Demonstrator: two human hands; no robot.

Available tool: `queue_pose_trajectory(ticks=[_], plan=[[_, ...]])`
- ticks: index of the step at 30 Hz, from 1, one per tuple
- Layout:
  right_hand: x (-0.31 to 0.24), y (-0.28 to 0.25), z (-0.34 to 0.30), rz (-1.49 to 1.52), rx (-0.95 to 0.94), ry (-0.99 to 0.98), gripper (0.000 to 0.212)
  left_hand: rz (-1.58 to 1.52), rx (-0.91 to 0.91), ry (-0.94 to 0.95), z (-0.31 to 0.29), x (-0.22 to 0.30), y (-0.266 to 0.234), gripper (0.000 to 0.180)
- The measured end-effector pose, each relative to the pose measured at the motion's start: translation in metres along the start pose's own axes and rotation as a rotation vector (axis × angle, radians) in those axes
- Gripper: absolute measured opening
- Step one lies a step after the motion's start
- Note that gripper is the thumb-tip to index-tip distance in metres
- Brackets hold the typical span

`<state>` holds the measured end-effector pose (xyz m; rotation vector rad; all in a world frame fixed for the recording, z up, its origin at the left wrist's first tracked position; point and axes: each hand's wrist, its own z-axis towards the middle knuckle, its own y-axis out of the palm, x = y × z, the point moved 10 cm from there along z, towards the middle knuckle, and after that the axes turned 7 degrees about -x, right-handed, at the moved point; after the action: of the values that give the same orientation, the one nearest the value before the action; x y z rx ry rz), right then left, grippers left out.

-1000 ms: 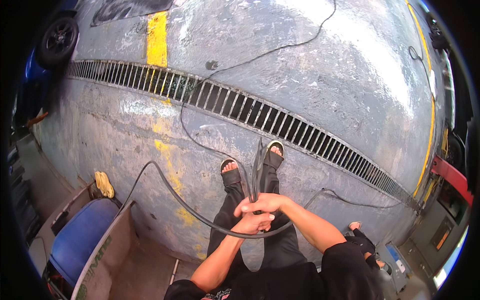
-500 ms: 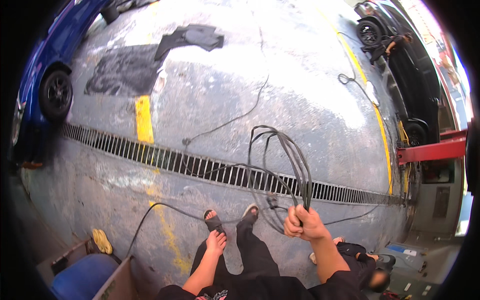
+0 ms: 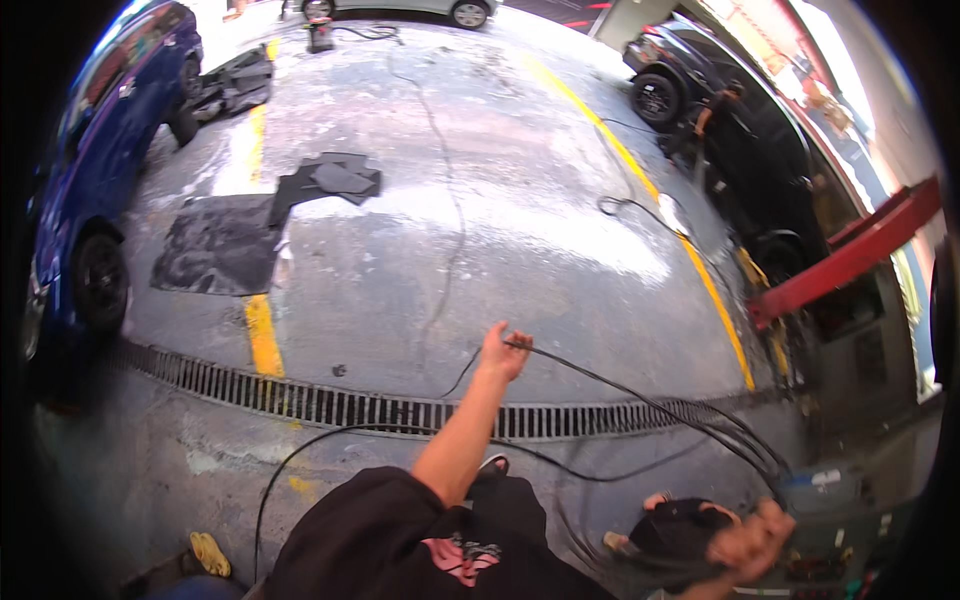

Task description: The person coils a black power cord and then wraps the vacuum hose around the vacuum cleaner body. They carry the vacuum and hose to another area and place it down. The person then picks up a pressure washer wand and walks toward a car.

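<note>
My left hand [image 3: 506, 352] reaches forward over the floor drain with the black cable [image 3: 610, 380] caught at its fingers. From there the cable stretches right, and a thinner length hangs down toward the grate. Low on the right, my right hand [image 3: 752, 542] is closed round the gathered loops of the same cable; motion smears its fingers. Some loops droop blurred beside my leg. Another dark length of cable [image 3: 330, 436] arcs from the lower left across the floor in front of me.
A slotted drain grate [image 3: 350, 408] crosses the floor. A blue car [image 3: 130, 110] stands left, a dark vehicle [image 3: 745, 150] right with a person [image 3: 715, 110] beside it. Dark mats [image 3: 220, 245] lie ahead. A red lift arm [image 3: 850, 250] juts in; another person [image 3: 680, 525] crouches close at right.
My left hand has risen from near my leg and reached forward to the cable. My right hand has swung down and right with the loops. The view has tilted up.
</note>
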<state>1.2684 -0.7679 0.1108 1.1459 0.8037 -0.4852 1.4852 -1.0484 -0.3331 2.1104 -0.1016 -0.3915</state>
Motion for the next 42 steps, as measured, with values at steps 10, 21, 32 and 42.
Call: queue_pose_trajectory(ticks=[10, 21, 32, 42], plan=[[-0.235, -0.169, -0.099, -0.404, 0.964, -1.001, 0.031, 0.124, 0.262, 0.259, 0.09, 0.154, -0.067, 0.034], [-0.091, -0.444, 0.178, 0.194, 0.501, -0.298, 0.034, 1.135, -0.134, -0.118, 0.145, -0.031, 0.169, 0.017], [0.071, -0.451, 0.515, 0.231, 0.105, 0.295, 0.026, 1.597, -0.707, -0.283, 0.244, -0.122, 0.364, 0.023], [0.116, -0.44, 0.707, 0.139, 0.139, 0.514, 0.03, 1.464, -0.618, -0.226, 0.409, -0.073, 0.48, 0.025]])
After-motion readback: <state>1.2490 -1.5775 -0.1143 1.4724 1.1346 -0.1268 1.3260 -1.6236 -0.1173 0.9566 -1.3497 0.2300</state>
